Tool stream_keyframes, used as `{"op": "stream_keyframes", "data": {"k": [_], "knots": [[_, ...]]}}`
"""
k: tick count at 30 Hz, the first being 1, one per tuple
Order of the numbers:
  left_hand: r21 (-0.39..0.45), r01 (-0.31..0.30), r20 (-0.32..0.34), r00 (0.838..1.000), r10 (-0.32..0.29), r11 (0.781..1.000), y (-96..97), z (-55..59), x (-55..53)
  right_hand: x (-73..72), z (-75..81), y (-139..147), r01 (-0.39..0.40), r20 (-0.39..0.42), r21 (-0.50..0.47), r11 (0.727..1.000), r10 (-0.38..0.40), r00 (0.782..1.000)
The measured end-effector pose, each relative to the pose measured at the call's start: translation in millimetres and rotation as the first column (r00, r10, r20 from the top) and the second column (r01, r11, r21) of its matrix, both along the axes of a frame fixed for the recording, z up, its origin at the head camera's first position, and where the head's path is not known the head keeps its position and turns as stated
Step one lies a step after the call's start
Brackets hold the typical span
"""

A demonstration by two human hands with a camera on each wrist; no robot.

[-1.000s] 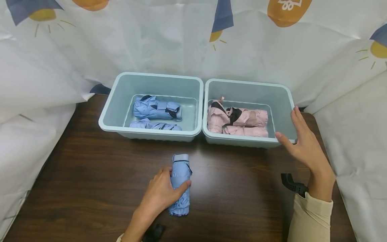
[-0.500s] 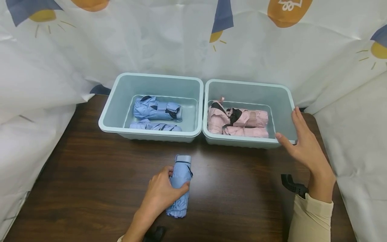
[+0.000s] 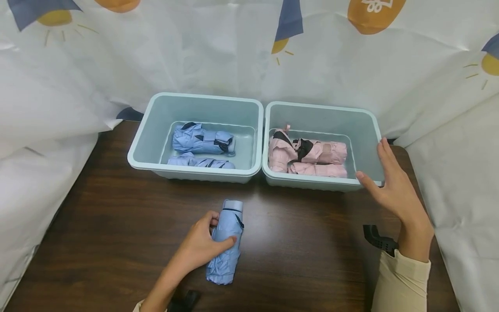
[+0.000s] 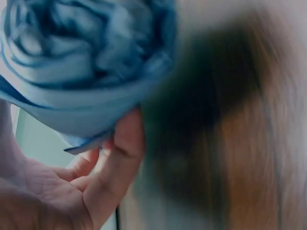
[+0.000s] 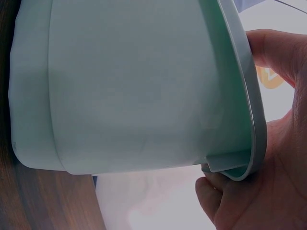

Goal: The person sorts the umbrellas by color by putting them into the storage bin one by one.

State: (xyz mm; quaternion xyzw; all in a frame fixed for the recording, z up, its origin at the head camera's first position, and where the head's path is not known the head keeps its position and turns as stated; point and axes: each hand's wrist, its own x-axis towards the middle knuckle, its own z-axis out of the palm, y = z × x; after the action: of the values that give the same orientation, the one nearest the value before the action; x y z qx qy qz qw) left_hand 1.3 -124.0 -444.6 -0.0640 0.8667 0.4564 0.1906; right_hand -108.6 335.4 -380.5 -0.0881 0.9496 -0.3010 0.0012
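My left hand [image 3: 200,242] grips a folded blue umbrella [image 3: 227,227] around its middle, thumb on the right side and fingers on the left. The umbrella is over the front middle of the table, its smooth handle end pointing away and its gathered fabric end towards me. In the left wrist view the ruffled fabric end [image 4: 91,57] fills the upper left, with fingers [image 4: 124,148] curled under it. My right hand [image 3: 397,186] rests at the front right corner of the right bin [image 3: 319,184], fingers spread straight along its side and thumb on the front rim.
The left bin [image 3: 199,173] holds folded blue umbrellas [image 3: 202,139]. Folded pink umbrellas [image 3: 319,151] lie in the right bin. Both light blue bins stand side by side at the back of the dark wooden table [image 3: 117,242], against a white patterned curtain [image 3: 218,47].
My left hand has shifted slightly left with the blue umbrella, whose near end has swung left so that it now slants. The right hand stays at the bin corner.
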Motion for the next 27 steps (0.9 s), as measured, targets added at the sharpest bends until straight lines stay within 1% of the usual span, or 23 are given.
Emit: {"op": "stream_keyframes", "data": {"k": [5, 8, 11, 14, 16, 20, 23, 27], "knots": [[0.115, 0.035, 0.033, 0.999, -0.039, 0.993, -8.1, 6.6, -3.5, 0.3, 2.0, 0.4, 0.002, 0.001, 0.005, 1.0, -0.002, 1.0], [0.177, 0.063, 0.042, 0.997, -0.072, 0.982, -10.5, 8.5, -3.3, -0.4, 2.5, -0.2, -0.001, -0.002, 0.003, 1.0, 0.001, 1.0], [0.244, 0.098, 0.049, 0.992, -0.113, 0.965, -13.3, 11.3, -3.1, -0.3, 2.0, -0.4, 0.001, -0.002, 0.001, 1.0, -0.001, 1.0], [0.313, 0.137, 0.047, 0.986, -0.16, 0.94, -18.4, 16.1, -4.7, 0.3, 1.7, 0.0, 0.003, 0.001, -0.001, 1.0, -0.003, 1.0], [0.327, 0.168, 0.032, 0.982, -0.188, 0.93, -23.3, 20.4, -6.7, 0.4, 2.0, -0.3, 0.004, 0.004, -0.003, 1.0, -0.004, 1.0], [0.302, 0.206, -0.004, 0.977, -0.215, 0.931, -34.0, 33.0, -11.1, 0.2, 2.6, -1.0, 0.007, 0.009, -0.002, 1.0, -0.007, 1.0], [0.301, 0.203, -0.02, 0.978, -0.207, 0.932, -39.9, 45.4, -13.3, 0.3, 2.5, -1.3, 0.01, 0.013, -0.003, 1.0, -0.01, 1.0], [0.322, 0.177, -0.029, 0.984, -0.177, 0.93, -43.7, 63.8, -14.3, 0.8, 2.3, -1.5, 0.01, 0.016, -0.01, 1.0, -0.01, 1.0]]}}
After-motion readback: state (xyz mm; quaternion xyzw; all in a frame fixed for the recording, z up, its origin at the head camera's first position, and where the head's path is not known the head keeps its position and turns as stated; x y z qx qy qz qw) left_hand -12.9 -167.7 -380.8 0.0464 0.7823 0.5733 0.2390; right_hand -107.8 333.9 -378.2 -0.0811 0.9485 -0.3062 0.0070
